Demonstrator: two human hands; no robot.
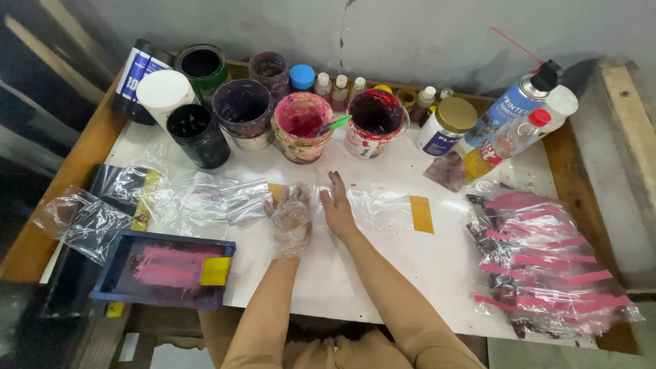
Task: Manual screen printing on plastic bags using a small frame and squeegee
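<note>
Tan sleeves come up from the bottom centre of the frame, both forearms over a white tabletop (383,273) with a wooden edge. Left hand (290,217), inside a thin clear plastic glove, lies flat with fingers loosely spread, palm down, gripping nothing. Right hand (337,205), bare, also flat, fingers together and pointing away, pressing on a clear plastic bag (379,207) at mid-frame. The two hands are just beside each other, near the bag's left end; a yellow strip (421,214) marks its right end.

Lower left: blue-framed printing screen (160,268) smeared with pink ink, a yellow squeegee (216,271) resting on its right part. Above it, loose crumpled clear bags (164,198) toward the left edge.

Lower right: stack of clear bags with pink printed strips (547,263), well apart from the hands.

Far row along the wall, left to right: black-and-blue can (137,75), white lidded tub (164,92), black pot (198,133), green-rimmed pot (201,65), purple-stained pots (242,109), pink ink pot (303,126) with a green-handled tool (335,125) in it, dark red ink pot (376,121), small dropper bottles (339,87), gold-lidded jar (447,124), blue spray can (512,106) leaning at upper right.
</note>
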